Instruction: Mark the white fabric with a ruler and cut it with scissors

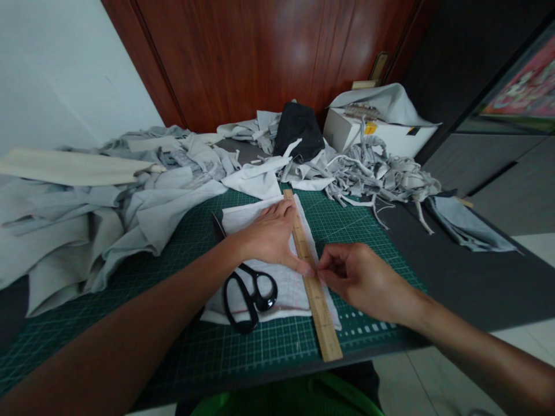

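A pale cloth (281,286) with faint reddish lines lies on the green cutting mat (347,208). Along its right side runs a wooden ruler (318,306), extending past the cloth's near edge. My left hand (275,234) lies flat over the cloth and ruler, fingers stretched out and thumb on the ruler's edge. Just right of the ruler, my right hand (362,277) is closed in a pinch at the cloth's edge; whatever its fingertips hold is too small or hidden to make out. Black-handled scissors (251,303) rest on the cloth's left part, partly hidden under my left forearm.
Heaped grey and cream fabric (130,202) covers the left and back of the table. Behind the mat stand a black bag-like bundle (299,130) and a white box (342,128), with tangled cloth strips (368,167) before it. Folded grey cloth (470,225) lies at right.
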The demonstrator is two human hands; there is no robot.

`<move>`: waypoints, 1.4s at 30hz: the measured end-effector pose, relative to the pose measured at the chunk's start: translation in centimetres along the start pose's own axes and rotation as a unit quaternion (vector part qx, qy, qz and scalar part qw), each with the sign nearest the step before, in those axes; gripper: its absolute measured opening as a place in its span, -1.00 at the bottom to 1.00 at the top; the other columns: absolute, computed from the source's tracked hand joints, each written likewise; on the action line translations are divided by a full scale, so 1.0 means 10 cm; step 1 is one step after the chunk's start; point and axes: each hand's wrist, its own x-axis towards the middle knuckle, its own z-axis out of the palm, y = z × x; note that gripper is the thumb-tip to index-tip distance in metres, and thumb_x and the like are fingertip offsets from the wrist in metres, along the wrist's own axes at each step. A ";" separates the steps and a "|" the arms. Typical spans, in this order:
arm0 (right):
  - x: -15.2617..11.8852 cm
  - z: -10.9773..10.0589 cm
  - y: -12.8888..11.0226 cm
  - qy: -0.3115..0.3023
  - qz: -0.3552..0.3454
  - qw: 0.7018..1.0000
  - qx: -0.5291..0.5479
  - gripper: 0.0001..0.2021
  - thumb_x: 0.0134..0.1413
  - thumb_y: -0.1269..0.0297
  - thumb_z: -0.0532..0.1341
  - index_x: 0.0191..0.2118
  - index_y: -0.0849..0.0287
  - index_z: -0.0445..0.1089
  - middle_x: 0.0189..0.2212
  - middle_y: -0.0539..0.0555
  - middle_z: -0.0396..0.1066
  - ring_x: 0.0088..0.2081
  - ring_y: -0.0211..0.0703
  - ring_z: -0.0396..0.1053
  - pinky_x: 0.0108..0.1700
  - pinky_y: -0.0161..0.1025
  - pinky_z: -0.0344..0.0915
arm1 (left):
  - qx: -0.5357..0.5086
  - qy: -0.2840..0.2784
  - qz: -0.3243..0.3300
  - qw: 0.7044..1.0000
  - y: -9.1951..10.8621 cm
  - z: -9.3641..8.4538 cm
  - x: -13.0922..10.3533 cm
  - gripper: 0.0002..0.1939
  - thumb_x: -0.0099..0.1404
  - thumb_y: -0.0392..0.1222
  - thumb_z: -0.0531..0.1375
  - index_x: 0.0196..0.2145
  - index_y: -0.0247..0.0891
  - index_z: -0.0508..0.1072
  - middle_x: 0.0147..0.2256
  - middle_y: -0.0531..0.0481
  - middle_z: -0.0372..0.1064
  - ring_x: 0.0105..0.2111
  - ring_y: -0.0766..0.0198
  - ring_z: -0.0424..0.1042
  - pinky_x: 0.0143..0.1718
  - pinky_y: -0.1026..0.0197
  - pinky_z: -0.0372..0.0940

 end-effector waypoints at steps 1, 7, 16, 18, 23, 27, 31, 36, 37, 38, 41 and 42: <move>-0.03 0.01 -0.02 -0.004 0.003 1.000 -0.005 -0.85 0.15 0.49 0.23 -0.41 0.17 0.46 -0.57 -0.05 0.40 -0.56 -0.26 0.25 -0.53 -0.32 0.10 | 0.000 -0.001 0.000 1.000 0.00 0.00 0.00 0.53 -0.23 0.65 0.31 0.45 -0.42 0.00 0.49 -0.50 -0.11 0.49 -0.32 -0.09 0.46 -0.14 -0.04; -0.17 -0.03 -0.07 -0.038 0.018 0.999 0.002 -0.84 0.17 0.44 0.22 -0.43 0.16 0.46 -0.58 -0.06 0.37 -0.57 -0.28 0.24 -0.56 -0.33 0.07 | -0.001 -0.009 0.000 1.000 -0.01 0.01 0.01 0.60 -0.24 0.70 0.29 0.46 -0.52 -0.04 0.50 -0.56 -0.17 0.50 -0.35 -0.12 0.47 -0.13 -0.08; -0.05 0.01 -0.05 0.019 -0.001 1.000 -0.013 -0.86 0.12 0.49 0.23 -0.42 0.18 0.48 -0.60 -0.05 0.36 -0.59 -0.29 0.20 -0.57 -0.33 0.03 | -0.004 -0.013 -0.007 1.000 0.01 -0.01 0.00 0.57 -0.23 0.67 0.30 0.46 -0.47 -0.04 0.51 -0.54 -0.21 0.51 -0.32 -0.15 0.48 -0.13 -0.09; -0.09 0.00 -0.10 0.003 0.000 1.000 -0.022 -0.84 0.11 0.51 0.23 -0.45 0.18 0.47 -0.62 -0.07 0.34 -0.59 -0.30 0.20 -0.57 -0.34 0.02 | -0.001 -0.012 -0.007 1.000 0.01 -0.01 0.00 0.56 -0.22 0.67 0.30 0.46 -0.47 -0.04 0.51 -0.54 -0.19 0.51 -0.33 -0.14 0.48 -0.14 -0.08; -0.16 -0.06 -0.12 -0.057 0.010 0.998 -0.025 -0.82 0.10 0.50 0.23 -0.47 0.16 0.48 -0.62 -0.07 0.35 -0.58 -0.28 0.23 -0.57 -0.34 0.04 | -0.003 -0.001 0.008 1.000 -0.02 0.01 0.01 0.57 -0.25 0.70 0.28 0.47 -0.39 -0.04 0.51 -0.51 -0.19 0.51 -0.33 -0.15 0.47 -0.16 -0.07; -0.08 -0.06 -0.04 0.004 0.008 1.000 -0.008 -0.84 0.16 0.43 0.22 -0.42 0.17 0.49 -0.59 -0.05 0.39 -0.59 -0.28 0.23 -0.56 -0.32 0.07 | -0.006 -0.007 0.002 1.000 -0.01 0.00 0.01 0.58 -0.24 0.70 0.28 0.46 -0.45 -0.05 0.51 -0.53 -0.19 0.51 -0.34 -0.14 0.47 -0.14 -0.07; -0.03 -0.01 -0.06 0.014 -0.008 0.999 -0.031 -0.84 0.12 0.51 0.22 -0.43 0.18 0.49 -0.60 -0.06 0.37 -0.59 -0.29 0.23 -0.55 -0.32 0.06 | -0.003 -0.009 -0.002 1.000 0.01 -0.01 0.01 0.58 -0.22 0.66 0.31 0.45 -0.53 -0.03 0.50 -0.59 -0.19 0.50 -0.34 -0.12 0.47 -0.15 -0.06; -0.15 0.01 -0.17 -0.021 -0.013 0.998 -0.061 -0.79 0.08 0.57 0.21 -0.48 0.17 0.44 -0.64 -0.09 0.34 -0.62 -0.32 0.19 -0.58 -0.32 -0.01 | -0.009 -0.002 0.000 1.000 0.01 0.00 0.01 0.56 -0.24 0.65 0.33 0.47 -0.38 -0.07 0.51 -0.53 -0.20 0.51 -0.36 -0.14 0.46 -0.21 -0.06; -0.18 0.00 -0.18 -0.036 -0.011 0.997 -0.061 -0.79 0.09 0.56 0.21 -0.49 0.16 0.44 -0.64 -0.08 0.35 -0.61 -0.31 0.21 -0.58 -0.32 0.00 | -0.009 -0.001 0.003 1.000 0.01 0.00 0.00 0.56 -0.24 0.65 0.33 0.48 -0.36 -0.07 0.51 -0.53 -0.19 0.51 -0.35 -0.14 0.46 -0.20 -0.06; -0.20 -0.01 -0.18 -0.048 -0.009 0.997 -0.061 -0.79 0.10 0.55 0.21 -0.49 0.16 0.45 -0.64 -0.08 0.36 -0.61 -0.30 0.22 -0.58 -0.32 0.00 | -0.009 -0.001 0.004 1.000 0.01 0.00 0.00 0.56 -0.24 0.66 0.32 0.48 -0.36 -0.07 0.51 -0.52 -0.20 0.51 -0.35 -0.15 0.46 -0.20 -0.07; -0.19 -0.05 -0.16 -0.035 -0.005 0.998 -0.055 -0.80 0.12 0.53 0.22 -0.47 0.16 0.46 -0.62 -0.07 0.37 -0.60 -0.30 0.24 -0.58 -0.33 0.04 | -0.006 -0.009 0.001 1.000 0.01 -0.02 0.00 0.58 -0.24 0.69 0.30 0.47 -0.42 -0.05 0.52 -0.54 -0.23 0.52 -0.36 -0.18 0.47 -0.19 -0.08; -0.17 -0.05 -0.15 -0.021 -0.004 0.998 -0.053 -0.80 0.13 0.53 0.22 -0.47 0.16 0.46 -0.62 -0.07 0.37 -0.60 -0.31 0.24 -0.58 -0.33 0.04 | -0.005 -0.012 -0.001 1.000 0.01 -0.02 0.00 0.58 -0.24 0.70 0.29 0.46 -0.46 -0.04 0.51 -0.55 -0.23 0.51 -0.36 -0.18 0.48 -0.18 -0.08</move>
